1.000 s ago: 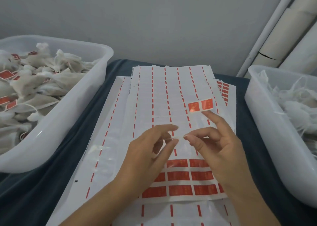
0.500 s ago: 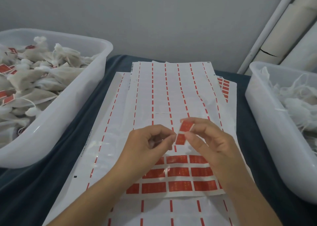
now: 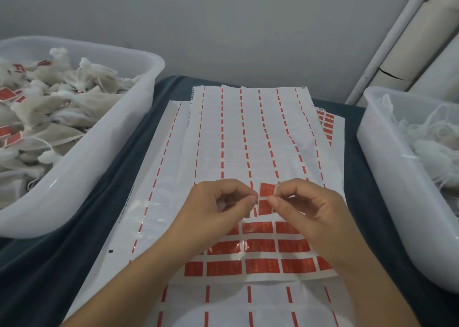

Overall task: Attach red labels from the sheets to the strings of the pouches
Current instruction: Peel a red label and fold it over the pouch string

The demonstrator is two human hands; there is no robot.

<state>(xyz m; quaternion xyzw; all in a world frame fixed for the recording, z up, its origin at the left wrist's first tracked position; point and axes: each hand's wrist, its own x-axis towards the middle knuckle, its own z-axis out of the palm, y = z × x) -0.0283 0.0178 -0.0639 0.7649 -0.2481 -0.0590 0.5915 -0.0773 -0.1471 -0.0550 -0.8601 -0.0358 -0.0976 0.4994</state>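
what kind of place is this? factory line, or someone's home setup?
Likely a small hand-packing workstation, not an automated line. A left bin holds pouches with red tags, a right bin holds untagged ones, and mostly used label sheets lie stacked on a dark cloth. Home or workshop: can't tell.

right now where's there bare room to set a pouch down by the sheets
Free: dark cloth between left bin and label sheets; a narrower strip between the sheets and right bin. Crowded: the sheets' near end, where left hand and right hand pinch a red label.
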